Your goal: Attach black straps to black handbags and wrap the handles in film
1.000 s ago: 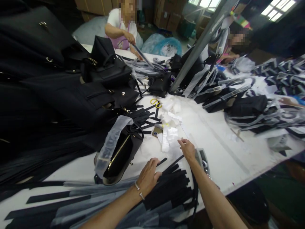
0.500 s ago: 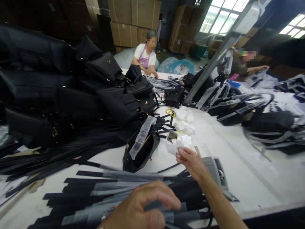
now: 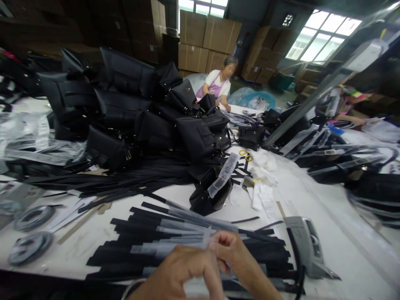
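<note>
A small translucent whitish sheet (image 3: 206, 236) stands up from the fingers of my right hand (image 3: 233, 252), which pinches it. Close against that hand, my left hand (image 3: 184, 271) is curled, its fingers bent round; whatever lies between its fingertips is hidden. Both hands hover over a row of flat black straps (image 3: 115, 250), several of them partly wrapped in translucent film (image 3: 175, 210). Beyond the straps a black handbag (image 3: 203, 196) stands on the table, a film-wrapped strap with a buckle (image 3: 220, 179) lying across it.
To the right sits a grey tape dispenser (image 3: 304, 246). White paper scraps (image 3: 262, 196) and yellow-handled scissors (image 3: 246, 155) lie past the bag. Black handbags (image 3: 125, 104) are heaped at the left, with grey coils (image 3: 31, 248) nearer. A co-worker (image 3: 218, 85) sits across the table; a metal post (image 3: 296, 112) rises right.
My right hand has brought the sheet from beside the paper scraps back over the straps, and my left hand has joined it. The view has swung left.
</note>
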`<action>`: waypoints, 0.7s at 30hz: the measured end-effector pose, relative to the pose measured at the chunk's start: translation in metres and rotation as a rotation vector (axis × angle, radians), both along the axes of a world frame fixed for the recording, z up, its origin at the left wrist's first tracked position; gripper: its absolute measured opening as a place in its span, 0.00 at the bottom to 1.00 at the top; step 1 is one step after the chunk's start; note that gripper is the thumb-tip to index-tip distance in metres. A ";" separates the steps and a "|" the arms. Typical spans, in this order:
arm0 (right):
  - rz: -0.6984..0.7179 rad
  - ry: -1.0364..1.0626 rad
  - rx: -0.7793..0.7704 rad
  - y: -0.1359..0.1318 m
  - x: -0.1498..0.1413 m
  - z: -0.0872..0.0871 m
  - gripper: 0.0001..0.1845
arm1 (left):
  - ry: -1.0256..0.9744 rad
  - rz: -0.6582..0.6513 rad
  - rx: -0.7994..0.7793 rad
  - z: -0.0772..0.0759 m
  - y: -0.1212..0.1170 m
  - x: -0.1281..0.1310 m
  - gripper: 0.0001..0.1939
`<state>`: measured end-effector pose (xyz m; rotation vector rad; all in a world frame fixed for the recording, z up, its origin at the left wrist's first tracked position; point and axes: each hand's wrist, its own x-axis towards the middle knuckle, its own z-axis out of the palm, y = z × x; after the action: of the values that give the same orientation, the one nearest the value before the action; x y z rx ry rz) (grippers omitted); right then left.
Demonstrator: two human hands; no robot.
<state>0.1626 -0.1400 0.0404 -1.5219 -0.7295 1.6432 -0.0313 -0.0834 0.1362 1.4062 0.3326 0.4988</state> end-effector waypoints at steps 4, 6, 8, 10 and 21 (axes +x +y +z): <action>-0.024 -0.055 0.011 0.006 -0.035 0.005 0.21 | 0.247 0.349 0.028 -0.059 0.022 -0.008 0.15; -0.074 -0.099 0.023 0.014 -0.050 0.006 0.21 | 0.185 0.261 -0.015 -0.087 0.026 -0.010 0.20; -0.148 -0.193 0.056 0.024 -0.062 0.006 0.20 | 0.224 0.215 -0.043 -0.108 0.027 -0.012 0.23; -0.234 -0.306 0.104 0.032 -0.069 0.004 0.18 | 0.315 0.256 -0.053 -0.122 0.027 -0.015 0.19; -0.473 -0.217 0.084 0.052 -0.074 -0.046 0.20 | 0.176 0.379 -0.462 -0.165 0.064 -0.026 0.18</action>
<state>0.0888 -0.0880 -0.0060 -1.6727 -0.4913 1.0975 -0.0576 -0.0197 -0.0291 0.9381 0.8125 0.5630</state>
